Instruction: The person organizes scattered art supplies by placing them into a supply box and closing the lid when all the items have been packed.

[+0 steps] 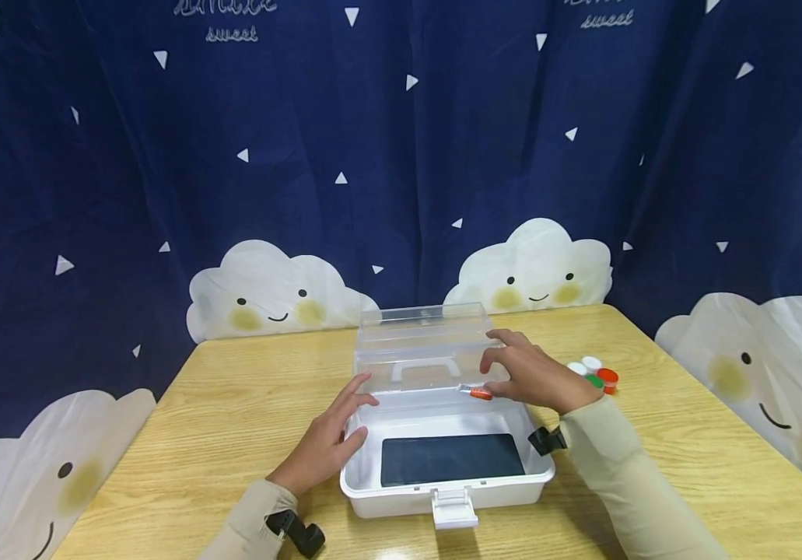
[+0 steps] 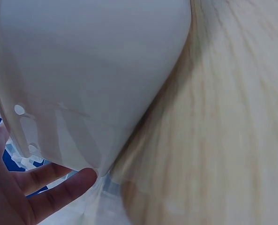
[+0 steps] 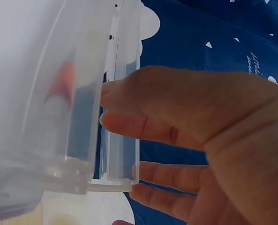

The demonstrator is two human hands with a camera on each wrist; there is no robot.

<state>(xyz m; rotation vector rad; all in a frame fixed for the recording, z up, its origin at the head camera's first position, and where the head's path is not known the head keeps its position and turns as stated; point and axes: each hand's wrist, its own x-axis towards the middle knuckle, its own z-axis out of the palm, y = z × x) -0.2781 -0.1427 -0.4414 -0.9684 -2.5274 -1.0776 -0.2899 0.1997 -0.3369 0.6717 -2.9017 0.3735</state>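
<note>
A white plastic box (image 1: pixel 448 498) stands on the table with its clear lid (image 1: pixel 401 354) raised at the back. On its floor lies a flat dark rectangle (image 1: pixel 453 459). A small tool with an orange handle (image 1: pixel 479 393) and a pale tip lies at the lid's lower right; in the right wrist view it shows blurred through translucent plastic. My right hand (image 1: pixel 530 373) is at the lid's right side, thumb and fingertips right at its edge and the fingers parted. Beside the box's left rear corner is my left hand (image 1: pixel 327 439), its fingers spread and loosely bent near the lid's side.
To the right of my right hand sit several small round containers with white, green and red (image 1: pixel 607 379) tops. The box's white latch (image 1: pixel 453 509) hangs out at the front. Behind the wooden table (image 1: pixel 260 389) hangs a dark blue curtain (image 1: pixel 316 187) with clouds.
</note>
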